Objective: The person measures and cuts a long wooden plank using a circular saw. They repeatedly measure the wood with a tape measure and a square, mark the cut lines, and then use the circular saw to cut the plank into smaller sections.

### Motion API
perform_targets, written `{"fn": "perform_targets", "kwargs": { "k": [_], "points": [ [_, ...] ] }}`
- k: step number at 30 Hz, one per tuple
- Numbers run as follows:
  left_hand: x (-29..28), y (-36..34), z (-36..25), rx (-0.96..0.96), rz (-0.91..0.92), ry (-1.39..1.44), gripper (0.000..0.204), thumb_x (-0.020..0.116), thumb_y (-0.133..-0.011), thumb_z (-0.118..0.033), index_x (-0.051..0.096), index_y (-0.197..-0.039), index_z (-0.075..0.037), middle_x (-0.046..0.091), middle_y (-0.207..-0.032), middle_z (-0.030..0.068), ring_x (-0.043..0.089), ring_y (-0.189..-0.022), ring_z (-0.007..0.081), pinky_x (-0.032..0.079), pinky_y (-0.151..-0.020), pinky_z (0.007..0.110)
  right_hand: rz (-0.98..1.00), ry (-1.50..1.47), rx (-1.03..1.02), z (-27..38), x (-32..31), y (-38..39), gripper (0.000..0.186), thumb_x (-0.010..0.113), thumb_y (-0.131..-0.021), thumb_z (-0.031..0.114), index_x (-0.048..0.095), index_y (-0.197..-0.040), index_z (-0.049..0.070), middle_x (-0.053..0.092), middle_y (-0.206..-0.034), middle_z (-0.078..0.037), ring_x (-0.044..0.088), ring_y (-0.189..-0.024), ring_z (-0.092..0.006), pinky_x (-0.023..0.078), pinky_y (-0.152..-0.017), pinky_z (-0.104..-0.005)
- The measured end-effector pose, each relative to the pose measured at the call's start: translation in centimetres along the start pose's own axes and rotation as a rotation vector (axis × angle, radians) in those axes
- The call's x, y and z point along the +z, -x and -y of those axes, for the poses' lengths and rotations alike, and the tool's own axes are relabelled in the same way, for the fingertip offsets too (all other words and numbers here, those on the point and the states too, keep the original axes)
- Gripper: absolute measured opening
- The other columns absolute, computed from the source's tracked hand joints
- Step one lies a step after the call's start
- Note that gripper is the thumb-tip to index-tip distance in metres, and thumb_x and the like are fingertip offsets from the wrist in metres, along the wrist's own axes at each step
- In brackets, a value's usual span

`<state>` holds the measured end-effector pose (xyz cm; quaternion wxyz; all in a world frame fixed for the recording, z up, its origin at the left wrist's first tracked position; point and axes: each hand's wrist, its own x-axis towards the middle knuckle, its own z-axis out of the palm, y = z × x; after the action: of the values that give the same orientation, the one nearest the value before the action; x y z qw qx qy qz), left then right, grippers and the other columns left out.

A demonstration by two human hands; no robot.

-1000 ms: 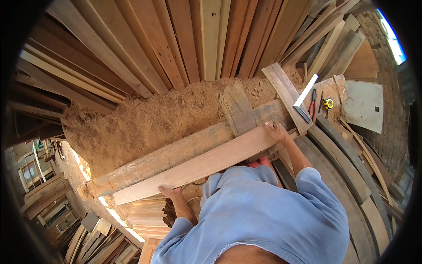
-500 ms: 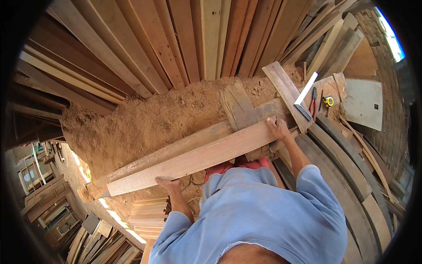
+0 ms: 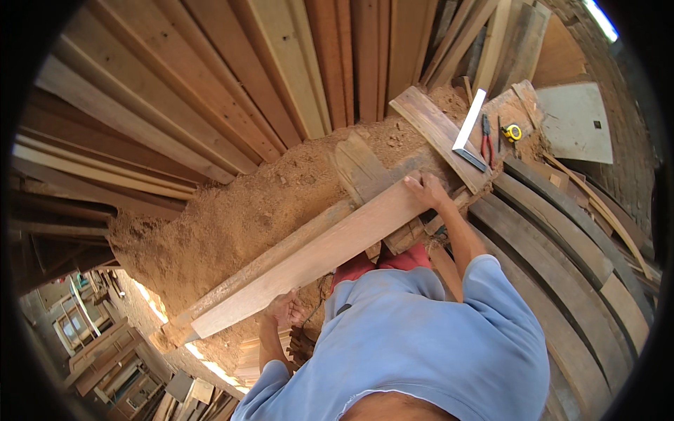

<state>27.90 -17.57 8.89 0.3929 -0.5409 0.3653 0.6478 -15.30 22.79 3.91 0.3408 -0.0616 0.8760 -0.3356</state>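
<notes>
A long, pale pinkish wooden plank [image 3: 316,252] lies slantwise in front of me, on an old timber beam [image 3: 270,265]. Its near right end is gripped by my right hand [image 3: 428,191], the fingers lying over the top face and edge. Close to the lower long edge, toward the left end, is my left hand [image 3: 283,309]. Its fingers are loosely curled and apart, and it does not grip the plank; whether a fingertip touches the edge I cannot tell.
Sawdust [image 3: 203,242] heaps behind the beam, below leaning boards [image 3: 203,91]. At the right, a short board [image 3: 439,133] carries a try square [image 3: 467,133]; pliers [image 3: 486,140] and a yellow tape measure [image 3: 512,132] lie beside it. Curved timbers [image 3: 547,281] stack on my right.
My left hand has come off the plank's lower edge and turned, its fingers now showing. The right hand keeps its grip on the plank. The whole view has swung slightly.
</notes>
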Motion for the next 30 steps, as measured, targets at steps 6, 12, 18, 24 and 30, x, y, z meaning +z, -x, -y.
{"fn": "perform_targets", "kwargs": {
  "k": [6,12,18,24,30],
  "points": [
    [14.5,-4.4,-13.9,0.965,-0.703,-0.855,0.044,0.077,-0.087,-0.038,0.062,-0.11,-0.003,0.071,-0.098,0.0168,0.069,-0.089,0.0317,0.056,-0.08,0.043,-0.26,0.278,-0.113,-0.8,0.2,0.2,0.059,0.065,-0.093,0.053,0.069,-0.113,-0.003,0.068,-0.108,-0.03,0.066,-0.11,-0.043,0.05,-0.096,-0.0482],
    [26.4,-9.1,-19.6,1.136,-0.676,-1.199,0.055,0.072,-0.087,-0.048,0.06,-0.117,-0.004,0.068,-0.109,0.0235,0.065,-0.101,0.0419,0.051,-0.09,0.052,-0.592,0.081,0.017,-2.4,-10.6,-0.1,0.031,0.061,-0.097,0.029,0.07,-0.11,0.002,0.071,-0.107,-0.025,0.068,-0.104,-0.0424,0.053,-0.092,-0.0501],
    [29.2,-12.1,-19.7,0.948,-0.662,-1.262,0.046,0.058,-0.095,-0.051,0.058,-0.1,-0.005,0.066,-0.095,0.0242,0.065,-0.09,0.0455,0.051,-0.078,0.056,-0.631,0.429,0.313,-13.5,-19.5,-4.0,0.027,0.056,-0.096,0.025,0.064,-0.113,0.006,0.069,-0.111,-0.026,0.066,-0.106,-0.0453,0.053,-0.089,-0.0534],
    [28.3,-12.9,-19.4,0.984,-0.667,-1.252,0.043,0.057,-0.096,-0.048,0.056,-0.094,-0.006,0.063,-0.088,0.022,0.063,-0.083,0.0436,0.049,-0.073,0.055,-0.516,0.553,0.337,-16.9,-18.8,-7.9,0.023,0.052,-0.097,0.019,0.059,-0.117,0.009,0.064,-0.12,-0.023,0.065,-0.112,-0.0407,0.054,-0.092,-0.0522],
    [28.4,-12.9,-19.8,0.968,-0.67,-1.311,0.041,0.055,-0.097,-0.045,0.056,-0.089,-0.005,0.062,-0.084,0.0212,0.062,-0.082,0.043,0.048,-0.072,0.054,-0.525,0.466,0.368,-16.8,-18.8,-8.5,0.021,0.05,-0.099,0.015,0.055,-0.117,0.007,0.065,-0.116,-0.023,0.067,-0.108,-0.0413,0.055,-0.089,-0.0529]
  ]
}}
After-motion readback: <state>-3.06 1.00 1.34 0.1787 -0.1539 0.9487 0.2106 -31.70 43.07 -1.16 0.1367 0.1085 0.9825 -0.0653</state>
